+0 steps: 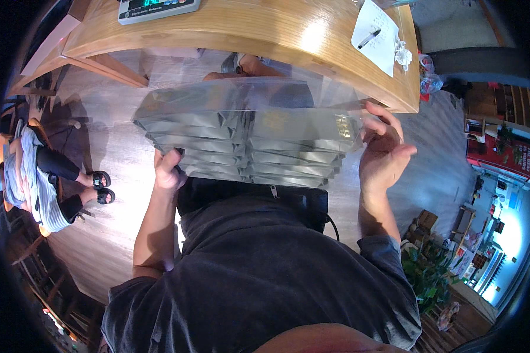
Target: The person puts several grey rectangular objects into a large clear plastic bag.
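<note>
In front of my torso, just below the table edge, is a see-through plastic package [288,132] filled with several grey, creased packets stacked in two columns. A gold label shows near its right end. My left hand [169,169] grips the package's near left corner, thumb on the side; the other fingers are mostly hidden. At the far right end, my right hand [386,147] is spread with the palm turned up, its fingertips beside the clear plastic edge. Whether they touch the film, I cannot tell. A black zippered bag [253,195] lies at my waist, under the package.
A wooden table [247,35] curves across ahead, bearing an electronic scale [159,9], a paper sheet [374,35], a black pen [369,38] and crumpled tissue [403,54]. Another person [41,176] sits at left; a foot [232,62] shows beneath the table. A plant [427,273] stands right.
</note>
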Demonstrator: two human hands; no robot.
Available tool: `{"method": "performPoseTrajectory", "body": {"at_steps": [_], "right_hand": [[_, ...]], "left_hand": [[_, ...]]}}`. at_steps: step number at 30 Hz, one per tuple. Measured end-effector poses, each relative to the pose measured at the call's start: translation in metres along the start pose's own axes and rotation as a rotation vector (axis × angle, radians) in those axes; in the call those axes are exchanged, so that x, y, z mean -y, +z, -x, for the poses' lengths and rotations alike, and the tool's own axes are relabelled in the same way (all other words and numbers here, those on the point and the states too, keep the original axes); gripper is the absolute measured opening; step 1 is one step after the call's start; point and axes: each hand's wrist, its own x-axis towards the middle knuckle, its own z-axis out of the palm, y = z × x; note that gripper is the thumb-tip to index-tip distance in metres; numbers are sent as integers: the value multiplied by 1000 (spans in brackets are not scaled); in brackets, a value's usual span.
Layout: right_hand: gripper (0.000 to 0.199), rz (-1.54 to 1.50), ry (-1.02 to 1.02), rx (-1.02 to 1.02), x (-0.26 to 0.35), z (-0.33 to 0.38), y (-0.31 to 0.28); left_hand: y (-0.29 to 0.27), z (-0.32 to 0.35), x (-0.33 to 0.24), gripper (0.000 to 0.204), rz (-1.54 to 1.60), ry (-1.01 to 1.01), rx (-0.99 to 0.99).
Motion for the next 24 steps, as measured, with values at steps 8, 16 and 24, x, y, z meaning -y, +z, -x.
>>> {"method": "performPoseTrajectory", "body": {"at_steps": [8,16,24], "right_hand": [[76,-92,3,281,6,4,-11],[70,-172,139,139,8,-3,-11],[75,-276,197,258,26,-9,3]], "left_hand": [[11,-1,2,55,22,50,-118],[0,-3,2,76,40,19,-22],[-8,-8,13,79,92,-27,-99]]}}
